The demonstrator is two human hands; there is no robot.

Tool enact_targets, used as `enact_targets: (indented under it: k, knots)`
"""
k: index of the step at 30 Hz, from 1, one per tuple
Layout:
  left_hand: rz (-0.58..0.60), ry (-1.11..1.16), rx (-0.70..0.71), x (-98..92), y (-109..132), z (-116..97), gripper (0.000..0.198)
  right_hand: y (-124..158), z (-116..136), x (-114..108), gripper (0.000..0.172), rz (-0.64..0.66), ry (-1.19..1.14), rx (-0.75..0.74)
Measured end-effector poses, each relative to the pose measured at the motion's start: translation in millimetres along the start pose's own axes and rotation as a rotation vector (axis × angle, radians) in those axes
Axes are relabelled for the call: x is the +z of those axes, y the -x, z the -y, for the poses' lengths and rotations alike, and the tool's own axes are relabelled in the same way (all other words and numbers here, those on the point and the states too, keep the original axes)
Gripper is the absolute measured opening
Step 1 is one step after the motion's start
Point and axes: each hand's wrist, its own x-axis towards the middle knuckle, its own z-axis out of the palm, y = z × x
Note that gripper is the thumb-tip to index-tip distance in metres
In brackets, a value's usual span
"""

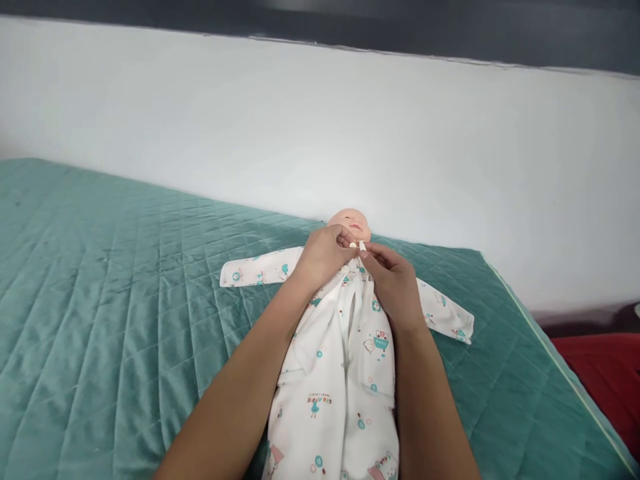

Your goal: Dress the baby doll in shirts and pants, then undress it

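Note:
A baby doll [351, 217] lies on its back, dressed in a white romper [320, 360] with small teal and pink prints. Both of the romper's sleeves spread out to the sides. At the collar, my left hand [327, 250] pinches the neck edge beside a pale round button [353, 245]. My right hand [393, 273] grips the opposite edge of the collar, a white fabric tip [363, 246] showing between thumb and finger. Below the hands the front opening hangs slightly apart at the chest. The doll's neck is mostly hidden behind my fingers.
A teal quilted bedspread [125, 300] lies under the doll. Behind it rises a white wall [225, 120] with a dark band [320, 23] along its top. A red object [605, 373], perhaps a stool, stands beyond the bed's right edge.

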Motion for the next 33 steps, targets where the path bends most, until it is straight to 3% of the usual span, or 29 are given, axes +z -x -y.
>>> enact_targets:
  k: [15,20,27,33]
  knots:
    - [0.169,-0.03,0.081,-9.7,9,4,0.032,-3,-4,-3,0.037,0.152,-0.076,0.137]
    - [0.138,-0.059,0.124,-7.3,12,2,0.027,-3,0,-2,0.039,0.15,-0.022,0.152]
    - [0.083,-0.119,0.011,-2.3,13,-4,0.028,1,5,-1,0.034,0.164,0.055,0.136]
    - [0.12,-0.076,0.005,-5.4,12,0,0.034,1,5,-1,0.038,0.176,0.074,0.144]
